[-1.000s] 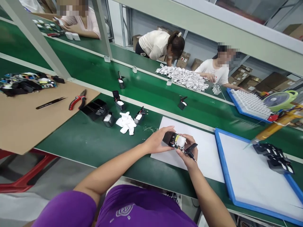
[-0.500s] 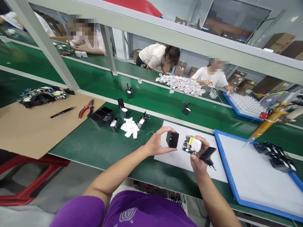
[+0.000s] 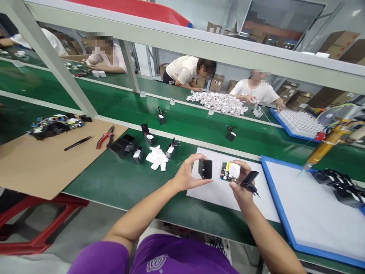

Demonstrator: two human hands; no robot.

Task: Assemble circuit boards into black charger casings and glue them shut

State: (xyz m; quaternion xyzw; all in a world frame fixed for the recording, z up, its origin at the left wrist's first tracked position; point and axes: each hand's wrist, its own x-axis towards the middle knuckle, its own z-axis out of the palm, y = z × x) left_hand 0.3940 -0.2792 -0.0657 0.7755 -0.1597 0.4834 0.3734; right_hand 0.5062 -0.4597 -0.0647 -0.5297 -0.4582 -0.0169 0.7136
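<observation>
Between thumb and fingers, my left hand (image 3: pixel 186 176) grips a black plastic case (image 3: pixel 205 169), held above a white sheet (image 3: pixel 196 193). My right hand (image 3: pixel 242 190) holds a circuit board (image 3: pixel 226 171) with yellow tape and a white pad on it. A black plug cover (image 3: pixel 249 182) with pins hangs beside the board, near my right fingers. Case and board are apart, a small gap between them. To the left lie a pile of white pads (image 3: pixel 156 158) and several black cases with boards in them, one of them a black adapter (image 3: pixel 138 155).
Tweezers (image 3: pixel 78 143) and red-handled pliers (image 3: pixel 105 137) lie on cardboard (image 3: pixel 57 163) at left, near a heap of boards (image 3: pixel 57 125). A blue-rimmed tray (image 3: pixel 281 207) holds black adapters at right, under a yellow dispenser (image 3: pixel 322 150). Co-workers sit across the green belt (image 3: pixel 188 121).
Both hands keep their grips, the case and board still apart. The view has shifted slightly, and the black adapters on the belt appear a little farther right.
</observation>
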